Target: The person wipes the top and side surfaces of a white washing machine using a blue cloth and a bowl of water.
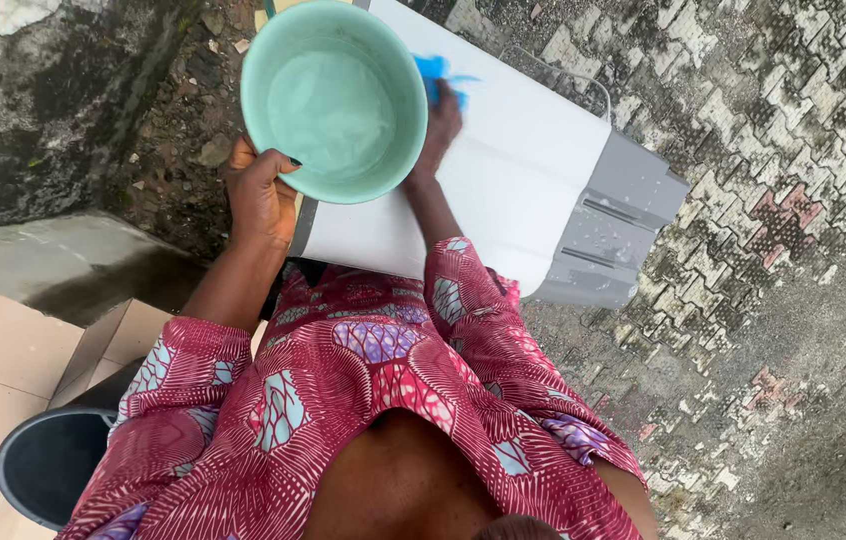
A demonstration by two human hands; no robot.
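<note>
Green bowl (335, 100) gripped at rim by left hand (261, 195), water inside. Right hand (440, 122) pressing blue cloth (433, 70) on white machine (503, 180), fingers closed around it. Wiping seemingly underway, far part untouched.

The bowl (335, 100) is sitting between both hands, above the appliance lid (503, 190); a bucket (48, 465) is standing behind the left hand (261, 195).

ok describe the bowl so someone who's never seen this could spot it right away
Start at the big white and grey appliance lying on the patterned paving. At its near end, top centre of the view, the left hand grips the rim of a round mint-green plastic bowl. It is the only pale green thing; the other vessel, a bucket, is black.
</note>
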